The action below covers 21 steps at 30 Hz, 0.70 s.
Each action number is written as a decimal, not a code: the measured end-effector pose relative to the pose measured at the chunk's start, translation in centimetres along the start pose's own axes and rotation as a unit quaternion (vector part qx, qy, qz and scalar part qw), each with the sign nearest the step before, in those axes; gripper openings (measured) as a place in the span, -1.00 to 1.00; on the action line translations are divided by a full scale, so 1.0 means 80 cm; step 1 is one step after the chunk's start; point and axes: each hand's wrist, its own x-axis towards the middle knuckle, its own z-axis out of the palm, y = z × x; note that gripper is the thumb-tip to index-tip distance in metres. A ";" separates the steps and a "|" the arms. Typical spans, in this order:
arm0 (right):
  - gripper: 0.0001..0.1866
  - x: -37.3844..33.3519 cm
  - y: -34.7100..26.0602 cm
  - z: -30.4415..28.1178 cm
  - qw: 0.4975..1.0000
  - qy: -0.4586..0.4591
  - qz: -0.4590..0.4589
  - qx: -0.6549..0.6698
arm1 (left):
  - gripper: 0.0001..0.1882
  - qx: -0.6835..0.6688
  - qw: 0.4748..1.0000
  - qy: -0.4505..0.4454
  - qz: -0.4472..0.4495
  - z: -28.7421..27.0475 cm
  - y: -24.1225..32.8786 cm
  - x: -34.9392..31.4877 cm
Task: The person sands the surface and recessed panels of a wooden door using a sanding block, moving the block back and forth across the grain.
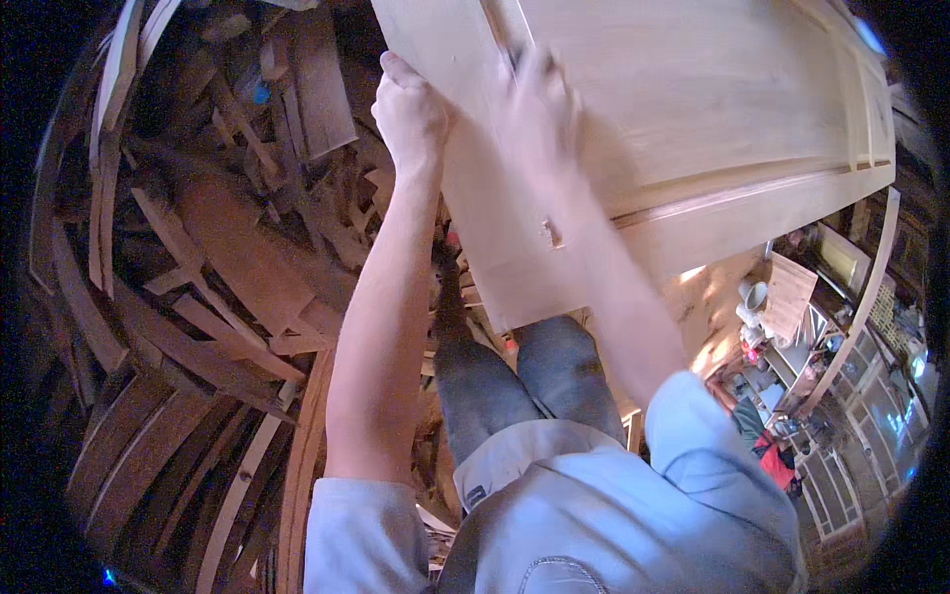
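Note:
A pale panelled wooden door (pixel 732 99) with recessed fields and raised frame strips fills the upper right. My left hand (pixel 409 114) is closed at the left edge of its frame, thumb side up, fingers wrapped over the edge. Farther right, my right hand (pixel 542 114) bends over the door face beside a groove between frame and panel. Motion smears it; its fingers look curled, and a small dark thing shows at their tips, too blurred to name. A rough brown mark (pixel 551 233) sits in the frame close to my right forearm.
Stacked boards and offcuts (pixel 237 257) crowd the left side. Long curved-looking planks (pixel 114 148) stand at the far left. At the right are a white bucket (pixel 755 295), a light board (pixel 790 297), lattice frames (pixel 871 396) and something red (pixel 775 463) on the floor.

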 end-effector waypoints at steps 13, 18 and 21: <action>-0.65 -0.020 -0.027 0.012 0.992 -0.106 0.032 -0.055 | -0.30 -0.069 0.994 0.007 -0.084 -0.025 -0.039 0.011; -0.64 0.224 -0.022 0.145 0.990 0.045 -0.012 -0.131 | -0.33 -0.036 0.998 -0.016 -0.041 0.004 -0.005 0.011; -0.65 0.207 -0.036 0.158 0.998 0.011 -0.023 -0.051 | -0.36 -0.005 0.999 -0.008 -0.047 -0.018 -0.015 0.009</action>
